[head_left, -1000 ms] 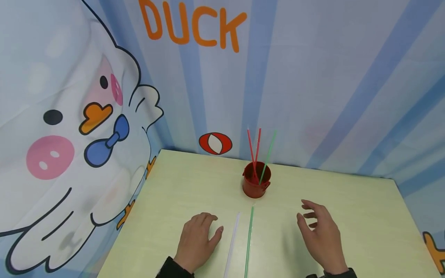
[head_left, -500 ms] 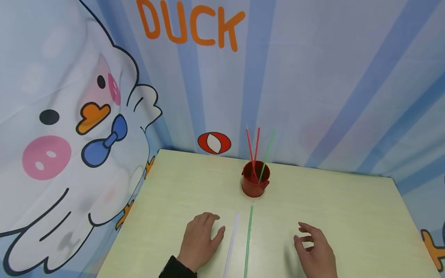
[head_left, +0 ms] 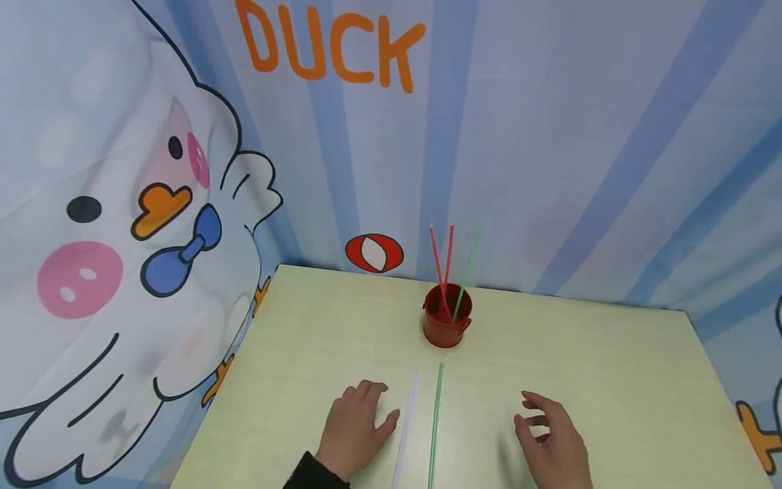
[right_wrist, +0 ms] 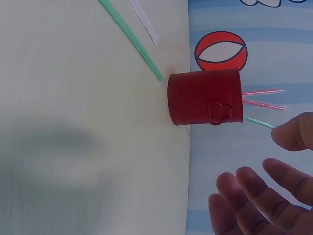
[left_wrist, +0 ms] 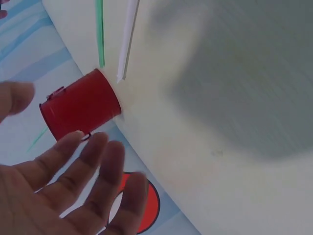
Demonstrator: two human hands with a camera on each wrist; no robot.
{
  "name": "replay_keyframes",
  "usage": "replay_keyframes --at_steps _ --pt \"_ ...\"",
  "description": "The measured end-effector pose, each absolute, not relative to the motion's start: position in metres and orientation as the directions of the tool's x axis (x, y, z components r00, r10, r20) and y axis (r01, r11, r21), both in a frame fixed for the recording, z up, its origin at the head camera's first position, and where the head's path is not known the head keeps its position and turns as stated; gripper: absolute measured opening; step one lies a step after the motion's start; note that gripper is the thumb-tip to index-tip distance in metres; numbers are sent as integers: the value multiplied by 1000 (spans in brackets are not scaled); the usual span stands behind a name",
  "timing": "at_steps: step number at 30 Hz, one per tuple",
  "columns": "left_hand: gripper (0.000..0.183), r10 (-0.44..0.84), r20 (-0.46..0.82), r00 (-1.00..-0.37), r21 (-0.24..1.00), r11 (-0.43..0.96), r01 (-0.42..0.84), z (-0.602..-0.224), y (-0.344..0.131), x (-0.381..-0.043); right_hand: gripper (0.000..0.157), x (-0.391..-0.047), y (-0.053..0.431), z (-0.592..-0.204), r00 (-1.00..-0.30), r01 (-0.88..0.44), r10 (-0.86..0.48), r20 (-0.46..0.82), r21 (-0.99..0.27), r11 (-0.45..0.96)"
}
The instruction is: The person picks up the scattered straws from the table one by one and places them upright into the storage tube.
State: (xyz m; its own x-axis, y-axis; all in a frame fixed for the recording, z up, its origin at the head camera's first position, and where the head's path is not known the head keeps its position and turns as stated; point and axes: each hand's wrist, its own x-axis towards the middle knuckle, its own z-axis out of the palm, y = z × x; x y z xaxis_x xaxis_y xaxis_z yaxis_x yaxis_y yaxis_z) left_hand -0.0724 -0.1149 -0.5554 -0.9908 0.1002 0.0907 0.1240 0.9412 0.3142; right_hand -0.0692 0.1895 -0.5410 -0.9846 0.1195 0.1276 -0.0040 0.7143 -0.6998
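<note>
My left hand (head_left: pixel 356 429) hovers over the table with loosely bent fingers and holds nothing. Just right of it lies a pale lilac straw (head_left: pixel 406 430), and beside that a green straw (head_left: pixel 436 424); both point away from me. My right hand (head_left: pixel 554 441) is farther right, apart from the straws, its fingers loosely curved and nothing between them. Behind the straws a small red bucket (head_left: pixel 443 334) stands upright. Two red straws (head_left: pixel 449 255) and one green straw (head_left: pixel 470 265) lean out of it. In the right wrist view the bucket's handle loop (right_wrist: pixel 219 112) shows on its side.
The pale yellow table (head_left: pixel 623 367) ends at the back against a blue striped cloth backdrop (head_left: pixel 519 149). Cartoon duck prints (head_left: pixel 153 224) cover the cloth on the left.
My right hand has come down and nearer to me, its sleeve leaving the view. The left hand has shifted slightly right, closer to the lilac straw. Straws and bucket stay put.
</note>
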Motion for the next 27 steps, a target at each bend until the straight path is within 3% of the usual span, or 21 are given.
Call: replay_keyframes --at_steps 6,12,19,27 --pt "62 117 -106 -987 257 963 87 -568 -99 -73 37 -66 186 -540 -985 10 126 114 -701 713" --pt "56 140 -211 -967 167 980 105 -585 -81 -71 37 -64 185 -540 -987 28 131 95 -700 714" --pt "37 108 -176 -979 130 988 86 -595 -68 -69 36 -62 185 -538 -990 46 128 65 -697 715" --pt "14 69 -159 -985 212 977 34 -591 -70 -71 36 -63 186 -540 -990 38 124 73 -698 715"
